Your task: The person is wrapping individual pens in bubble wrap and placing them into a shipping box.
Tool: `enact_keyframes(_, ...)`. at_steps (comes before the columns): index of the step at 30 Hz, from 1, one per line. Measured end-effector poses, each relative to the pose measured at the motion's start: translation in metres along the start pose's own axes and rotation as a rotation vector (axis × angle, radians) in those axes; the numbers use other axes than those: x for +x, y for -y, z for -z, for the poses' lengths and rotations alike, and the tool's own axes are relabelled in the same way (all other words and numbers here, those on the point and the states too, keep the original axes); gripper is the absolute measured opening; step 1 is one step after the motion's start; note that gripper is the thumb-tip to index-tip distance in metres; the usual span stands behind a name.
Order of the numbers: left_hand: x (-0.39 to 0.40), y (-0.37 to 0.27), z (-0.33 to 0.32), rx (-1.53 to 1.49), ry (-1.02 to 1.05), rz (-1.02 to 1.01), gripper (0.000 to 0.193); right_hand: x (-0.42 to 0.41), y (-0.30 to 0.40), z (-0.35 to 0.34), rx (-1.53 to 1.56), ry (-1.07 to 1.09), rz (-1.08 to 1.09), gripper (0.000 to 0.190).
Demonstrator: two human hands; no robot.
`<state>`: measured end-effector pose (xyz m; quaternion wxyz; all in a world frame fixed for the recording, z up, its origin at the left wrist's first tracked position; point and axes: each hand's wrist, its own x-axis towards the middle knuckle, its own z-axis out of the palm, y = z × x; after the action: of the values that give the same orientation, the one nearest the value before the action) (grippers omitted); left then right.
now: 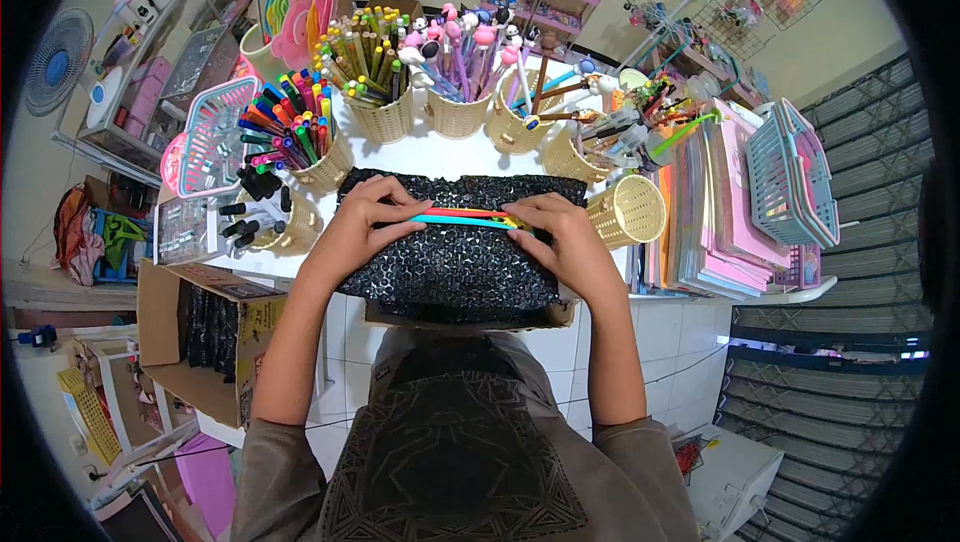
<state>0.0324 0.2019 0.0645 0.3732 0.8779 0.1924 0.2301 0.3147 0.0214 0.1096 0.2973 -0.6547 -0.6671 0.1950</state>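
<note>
A sheet of black bubble wrap [457, 264] lies in front of me, its near end hanging over the table's edge. Just above it, my left hand [379, 219] pinches the left ends of a red stick-like item [469, 213] and a light blue one [461, 221], possibly pens. The fingers of my right hand [551, 231] grip their right ends. Both items lie crosswise, nearly parallel, with a bit of yellow showing behind them. My right fingers partly cover a small yellow part near that end.
Woven cream cups of markers [322, 167], pencils [382, 118] and figure-topped pens [459, 114] arc around the wrap. An empty woven cup [637, 208] stands at right, beside stacked paper [720, 219] and a blue basket [787, 182]. An open cardboard box [255, 354] is at lower left.
</note>
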Motion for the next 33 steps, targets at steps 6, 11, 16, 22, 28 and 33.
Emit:
enact_keyframes(6,0.001,0.001,-0.001,0.038,-0.019,-0.060,0.039,0.000,-0.011,-0.002,0.066,-0.014,-0.025,0.038)
enact_keyframes(11,-0.001,0.001,-0.003,0.052,-0.022,-0.064,0.037,-0.001,0.001,0.000,0.070,-0.024,-0.044,0.040)
enact_keyframes(16,-0.001,-0.005,-0.002,0.055,-0.010,-0.014,0.035,-0.006,0.020,0.013,0.205,-0.269,-0.086,0.034)
enact_keyframes(22,-0.006,-0.025,-0.001,0.199,-0.034,0.057,0.033,0.017,0.039,0.030,0.161,-0.362,-0.007,0.023)
enact_keyframes(28,-0.011,-0.039,-0.020,0.403,-0.175,0.056,0.031,0.055,0.002,-0.019,-0.058,-0.091,0.068,0.031)
enact_keyframes(33,-0.017,-0.052,-0.029,0.467,-0.277,0.161,0.030,0.064,0.003,-0.028,-0.254,-0.014,0.003,0.031)
